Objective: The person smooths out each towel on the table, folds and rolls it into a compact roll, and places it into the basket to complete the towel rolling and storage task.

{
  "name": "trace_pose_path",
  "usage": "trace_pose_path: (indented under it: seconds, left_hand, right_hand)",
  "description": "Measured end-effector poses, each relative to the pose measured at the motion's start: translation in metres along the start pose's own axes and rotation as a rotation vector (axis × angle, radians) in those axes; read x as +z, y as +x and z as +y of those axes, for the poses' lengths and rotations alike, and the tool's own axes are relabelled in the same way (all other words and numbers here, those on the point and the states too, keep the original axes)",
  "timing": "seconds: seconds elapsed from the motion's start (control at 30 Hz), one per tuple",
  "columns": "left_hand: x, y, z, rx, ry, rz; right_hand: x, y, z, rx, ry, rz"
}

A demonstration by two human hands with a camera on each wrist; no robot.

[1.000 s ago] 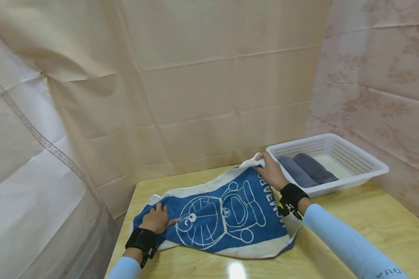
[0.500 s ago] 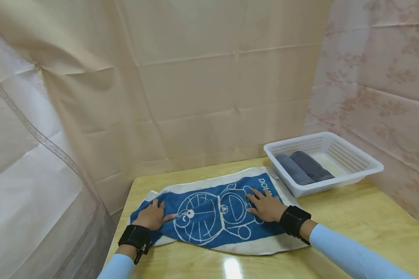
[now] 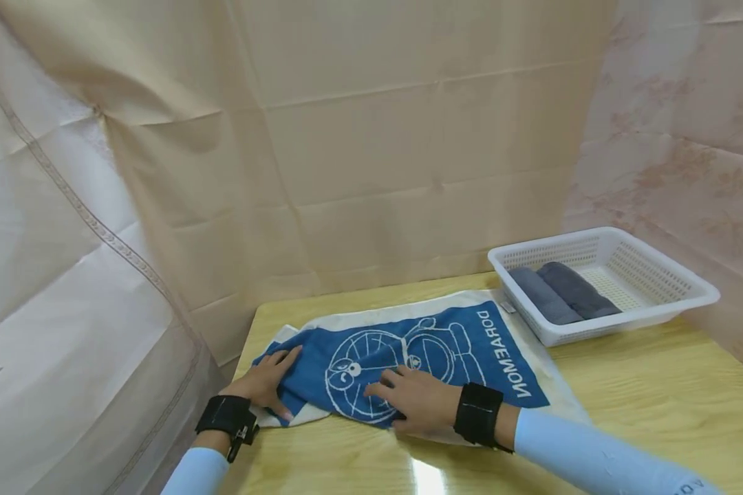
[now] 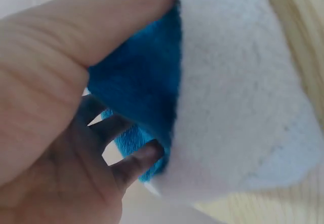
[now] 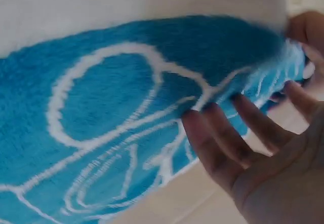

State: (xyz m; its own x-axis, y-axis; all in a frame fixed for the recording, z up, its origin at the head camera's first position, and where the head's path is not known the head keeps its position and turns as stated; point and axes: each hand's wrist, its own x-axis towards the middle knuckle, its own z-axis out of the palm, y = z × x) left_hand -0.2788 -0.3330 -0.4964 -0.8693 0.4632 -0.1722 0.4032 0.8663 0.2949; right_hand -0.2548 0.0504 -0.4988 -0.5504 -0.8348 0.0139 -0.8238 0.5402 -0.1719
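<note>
A blue and white towel (image 3: 439, 340) with a white-line cartoon figure and lettering lies spread on the table. Its left end is bunched and folded over. My left hand (image 3: 261, 381) rests on that end, fingers spread on the blue cloth. In the left wrist view, the thumb (image 4: 86, 21) lies by the white border and the other fingers are loosely bent at the blue edge. Over the near middle of the towel is my right hand (image 3: 422, 400), fingers loosely bent and apart. The right wrist view shows its fingertips (image 5: 195, 125) at the printed cloth, pinching nothing; contact is unclear.
A white perforated plastic basket (image 3: 662, 313) stands at the back right, close to the towel's far right corner. Two rolled grey cloths (image 3: 560, 292) lie in its left side. Beige curtain (image 3: 371, 172) hangs behind the wooden table (image 3: 650, 385).
My right hand lets go of the towel's far right corner, which drops flat, sweeps over the cloth and moves left and nearer. My left hand shifts slightly toward the towel's left edge.
</note>
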Motion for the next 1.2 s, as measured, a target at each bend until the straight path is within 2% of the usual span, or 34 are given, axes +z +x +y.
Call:
trace_pose_path:
  seconds: [0.1,0.2,0.3,0.4,0.5,0.53,0.6,0.7,0.77,0.8,0.83,0.9,0.97,1.0,1.1,1.2]
  left_hand:
    - [-0.002,0.001,0.002,-0.006,-0.013,-0.024]
    - [-0.005,-0.001,0.001,-0.039,-0.008,-0.068]
    - [-0.006,-0.004,-0.003,-0.031,-0.013,-0.126]
    - [-0.008,-0.005,-0.006,0.034,-0.060,-0.181]
    - [-0.009,-0.005,-0.008,0.084,-0.100,-0.197]
    - [-0.010,-0.005,-0.009,0.085,-0.110,-0.184]
    - [-0.009,-0.003,-0.011,0.063,-0.115,-0.108]
    - [-0.008,0.004,-0.011,0.002,-0.083,0.081]
    - [-0.009,0.010,-0.010,-0.062,-0.060,0.201]
    - [-0.009,0.013,-0.009,-0.094,-0.049,0.236]
    - [-0.010,0.014,-0.008,-0.123,-0.038,0.252]
    - [-0.010,0.017,-0.008,-0.177,-0.030,0.244]
    - [-0.010,0.018,-0.010,-0.210,-0.022,0.205]
    - [-0.010,0.018,-0.012,-0.206,-0.018,0.186]
    - [-0.009,0.017,-0.015,-0.176,-0.045,0.145]
    - [-0.009,0.019,-0.016,-0.157,-0.129,0.127]
  right_hand:
    - [0.000,-0.002,0.008,0.051,-0.070,-0.043]
    - [-0.002,-0.004,0.026,0.145,-0.060,-0.009]
    - [-0.004,-0.003,0.038,0.196,-0.052,0.039]
    - [-0.003,-0.001,0.037,0.160,-0.122,0.113]
    - [0.001,0.009,0.018,0.023,-0.214,0.208]
    - [0.004,0.015,0.010,-0.041,-0.244,0.240]
    - [0.009,0.028,-0.010,-0.150,-0.286,0.259]
    - [0.019,0.051,-0.038,-0.267,-0.352,0.212]
    - [0.024,0.064,-0.053,-0.293,-0.380,0.153]
    - [0.027,0.070,-0.060,-0.295,-0.389,0.132]
    - [0.028,0.075,-0.065,-0.294,-0.394,0.121]
    - [0.031,0.083,-0.075,-0.286,-0.390,0.113]
    - [0.033,0.089,-0.082,-0.276,-0.320,0.100]
    - [0.035,0.091,-0.085,-0.277,-0.250,0.087]
    - [0.036,0.094,-0.098,-0.291,0.060,-0.023]
    - [0.038,0.094,-0.113,-0.318,0.332,-0.168]
